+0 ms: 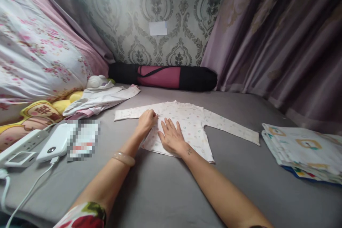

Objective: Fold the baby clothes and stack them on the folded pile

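Grip (148, 118) on shirt (193, 124) — grey sheet (160, 192), wallpaper (181, 7)

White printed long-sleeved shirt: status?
Left hand curled on shirt, grip unclear; right hand flat on it. Shirt spread on grey sheet, sleeves out. Only hands on it; folded white patterned cloth near one cuff.

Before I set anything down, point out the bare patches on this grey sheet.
Bare sheet lies between the shirt, the right forearm and the folded stack; a narrower patch runs between shirt and bag. The left is crowded: power strip, power bank, yellow toy, rumpled clothes. Skip the shirt: left hand and right hand are on it.
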A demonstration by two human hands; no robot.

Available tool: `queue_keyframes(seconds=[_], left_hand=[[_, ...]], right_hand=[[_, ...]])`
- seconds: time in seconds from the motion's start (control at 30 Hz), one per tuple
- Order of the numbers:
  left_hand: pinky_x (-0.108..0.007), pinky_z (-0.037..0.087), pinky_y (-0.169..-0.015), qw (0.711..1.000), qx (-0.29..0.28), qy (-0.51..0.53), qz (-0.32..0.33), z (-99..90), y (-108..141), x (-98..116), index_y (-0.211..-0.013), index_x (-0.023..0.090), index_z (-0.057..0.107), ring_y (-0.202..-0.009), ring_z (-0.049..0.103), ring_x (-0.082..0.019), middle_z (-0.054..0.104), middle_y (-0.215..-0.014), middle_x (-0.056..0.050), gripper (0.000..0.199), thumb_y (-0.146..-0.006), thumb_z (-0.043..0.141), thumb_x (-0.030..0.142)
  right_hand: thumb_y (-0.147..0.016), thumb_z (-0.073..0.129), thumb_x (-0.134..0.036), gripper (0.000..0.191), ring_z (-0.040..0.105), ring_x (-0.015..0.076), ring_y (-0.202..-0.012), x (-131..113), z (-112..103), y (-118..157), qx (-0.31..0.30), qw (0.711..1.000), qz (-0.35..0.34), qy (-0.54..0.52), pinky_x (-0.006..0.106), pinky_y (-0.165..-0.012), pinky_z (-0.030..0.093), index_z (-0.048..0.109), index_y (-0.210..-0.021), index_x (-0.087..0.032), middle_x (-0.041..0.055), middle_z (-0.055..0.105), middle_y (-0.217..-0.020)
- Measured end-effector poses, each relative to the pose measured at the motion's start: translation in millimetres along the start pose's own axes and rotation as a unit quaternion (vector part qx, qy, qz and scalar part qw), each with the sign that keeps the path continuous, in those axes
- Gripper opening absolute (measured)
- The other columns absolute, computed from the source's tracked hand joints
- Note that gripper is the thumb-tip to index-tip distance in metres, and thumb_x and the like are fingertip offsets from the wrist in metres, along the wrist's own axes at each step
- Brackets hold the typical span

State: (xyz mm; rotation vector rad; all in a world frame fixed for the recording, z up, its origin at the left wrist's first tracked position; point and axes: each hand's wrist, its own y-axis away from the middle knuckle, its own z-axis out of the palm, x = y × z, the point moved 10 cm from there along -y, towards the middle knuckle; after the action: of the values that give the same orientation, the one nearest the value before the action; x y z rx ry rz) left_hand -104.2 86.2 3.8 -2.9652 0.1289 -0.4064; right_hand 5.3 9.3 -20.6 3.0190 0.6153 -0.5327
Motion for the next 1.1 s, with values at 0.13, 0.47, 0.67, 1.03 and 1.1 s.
queue_keyframes(seconds=[0.13, 0.47, 0.67, 1.03, 1.1], left_hand=[[-0.028, 0.045, -0.080, 1.000, 0.021, 0.022, 0.005, -8.1, -1.1, -1.1, -0.097, 0.018, 0.064, -0.097, 0.061, -0.022, 0.068, -0.101, -0.009, 0.019, -0.089, 0.051, 0.029], [-0.026, 0.044, -0.076, 0.983, -0.061, 0.127, 0.119, -7.2, 16.3, 50.7, -0.089, 0.017, 0.069, -0.081, 0.060, -0.018, 0.069, -0.085, -0.005, 0.025, -0.083, 0.044, 0.015], [-0.027, 0.047, -0.078, 0.962, -0.119, 0.149, 0.197, 4.5, 35.2, 84.0, -0.100, 0.014, 0.068, -0.086, 0.063, -0.019, 0.070, -0.098, -0.009, 0.026, -0.084, 0.047, 0.018], [-0.031, 0.047, -0.092, 0.929, -0.100, 0.180, 0.306, 24.0, 60.1, 184.8, -0.102, 0.015, 0.067, -0.100, 0.064, -0.021, 0.070, -0.105, -0.010, 0.024, -0.088, 0.047, 0.014], [-0.033, 0.047, -0.093, 0.931, -0.085, 0.186, 0.301, 30.4, 56.7, 198.3, -0.101, 0.015, 0.066, -0.102, 0.063, -0.022, 0.069, -0.105, -0.011, 0.025, -0.089, 0.045, 0.013]], right_hand=[[-0.100, 0.022, -0.041, 0.059, 0.008, 0.0249, -0.148, -16.1, 5.5, 5.5, -0.043, 0.997, -0.066, -0.001, 0.055, -0.117, -0.001, 0.026, -0.152, -0.012, 0.0111, 0.017, -0.161], [-0.097, 0.038, -0.038, 0.050, 0.031, 0.0275, -0.140, -96.1, -1.1, 65.9, -0.080, 0.957, -0.275, -0.039, 0.052, -0.117, 0.018, 0.041, -0.141, -0.013, 0.0162, 0.041, -0.149], [-0.091, 0.054, -0.034, 0.043, 0.055, 0.0182, -0.122, -104.5, -30.7, 109.0, -0.292, 0.879, -0.345, -0.149, 0.023, -0.103, 0.040, 0.057, -0.131, -0.020, 0.0048, 0.057, -0.138], [-0.087, 0.050, -0.016, 0.021, 0.063, 0.0159, -0.094, 171.9, -112.4, 63.0, 0.027, 0.987, 0.155, -0.044, 0.024, -0.081, 0.043, 0.069, -0.095, -0.017, 0.0057, 0.070, -0.102], [-0.087, 0.052, -0.017, 0.020, 0.062, 0.0169, -0.098, 193.1, -105.1, 68.5, 0.026, 0.980, 0.195, 0.011, 0.024, -0.082, 0.042, 0.069, -0.096, -0.019, 0.0063, 0.068, -0.108]])
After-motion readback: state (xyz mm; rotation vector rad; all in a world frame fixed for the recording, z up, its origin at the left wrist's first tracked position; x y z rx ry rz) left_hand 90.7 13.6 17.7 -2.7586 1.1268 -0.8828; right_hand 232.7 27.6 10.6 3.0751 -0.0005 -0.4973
